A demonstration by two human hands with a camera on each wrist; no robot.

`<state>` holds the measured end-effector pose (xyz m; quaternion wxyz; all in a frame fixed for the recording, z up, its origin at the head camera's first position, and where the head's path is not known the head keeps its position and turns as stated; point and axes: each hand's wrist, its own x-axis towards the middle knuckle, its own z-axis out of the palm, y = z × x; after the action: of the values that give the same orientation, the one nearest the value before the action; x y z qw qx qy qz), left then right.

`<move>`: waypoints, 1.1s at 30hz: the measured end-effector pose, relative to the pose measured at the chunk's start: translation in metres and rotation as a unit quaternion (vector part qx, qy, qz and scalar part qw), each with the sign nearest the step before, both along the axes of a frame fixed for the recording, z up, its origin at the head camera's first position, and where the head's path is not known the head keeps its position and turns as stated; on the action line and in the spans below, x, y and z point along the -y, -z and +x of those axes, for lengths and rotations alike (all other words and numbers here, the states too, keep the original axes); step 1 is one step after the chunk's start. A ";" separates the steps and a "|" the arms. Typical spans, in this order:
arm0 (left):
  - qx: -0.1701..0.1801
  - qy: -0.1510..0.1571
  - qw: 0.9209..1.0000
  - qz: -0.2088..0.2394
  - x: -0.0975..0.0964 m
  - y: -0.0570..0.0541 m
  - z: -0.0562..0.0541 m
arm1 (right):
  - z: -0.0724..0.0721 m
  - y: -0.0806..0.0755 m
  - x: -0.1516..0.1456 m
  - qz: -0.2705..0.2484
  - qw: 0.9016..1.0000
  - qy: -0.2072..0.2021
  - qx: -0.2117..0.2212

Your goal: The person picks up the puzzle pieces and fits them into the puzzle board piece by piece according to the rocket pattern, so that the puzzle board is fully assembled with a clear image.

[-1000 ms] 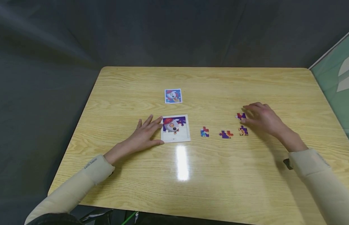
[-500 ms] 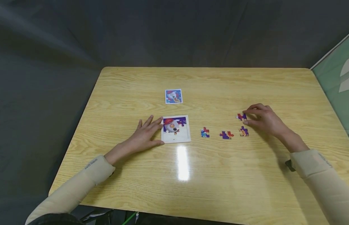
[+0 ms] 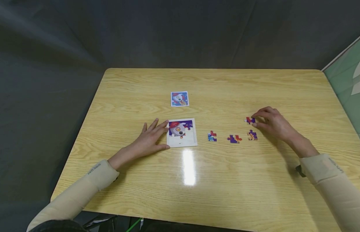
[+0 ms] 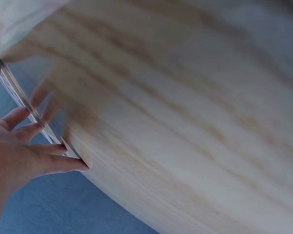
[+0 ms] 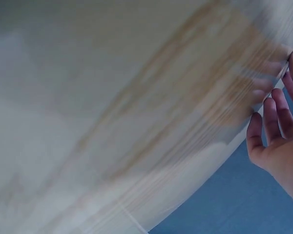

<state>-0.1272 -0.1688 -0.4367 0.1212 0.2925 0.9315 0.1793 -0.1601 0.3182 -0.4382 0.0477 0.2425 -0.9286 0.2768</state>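
My left hand (image 3: 148, 138) lies with spread, mostly straight fingers at the left edge of a white puzzle tray (image 3: 188, 140), thumb and fingertips touching it. The tray holds joined pieces showing a white dog in a red hat (image 3: 177, 129). At the right, my right hand (image 3: 274, 124) pinches a red and purple puzzle piece (image 3: 249, 120) at its right side with thumb and index finger; the piece is on or near the tabletop. Both wrist views show the left hand (image 4: 19, 156) and the right hand (image 5: 283, 139) at the table surface, with the pieces hidden there.
Loose on the wooden table (image 3: 156, 180) lie a blue and red piece (image 3: 212, 136), a purple and orange piece (image 3: 234, 139) and a purple and yellow piece (image 3: 252, 135). A small picture card (image 3: 180, 99) of the dog lies behind the tray. Dark cloth (image 3: 180, 35) hangs behind.
The right hand's index finger and thumb have closed in on the red and purple piece, from spread apart around it to pinching its right side. The left hand stays on the tray.
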 end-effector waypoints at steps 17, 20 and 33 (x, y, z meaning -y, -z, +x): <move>0.001 -0.001 1.000 0.001 0.000 0.000 0.000 | 0.006 -0.004 0.004 0.050 0.999 0.011 0.005; 0.002 -0.001 1.000 0.000 0.000 0.000 0.000 | 0.006 -0.005 0.006 0.063 0.998 0.010 -0.003; 0.003 -0.002 1.000 -0.005 0.000 0.000 -0.001 | 0.003 -0.007 0.013 0.047 0.992 -0.053 -0.101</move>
<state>-0.1279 -0.1685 -0.4371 0.1252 0.2899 0.9324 0.1760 -0.1571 0.3047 -0.4312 0.1146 0.3201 -0.9169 0.2091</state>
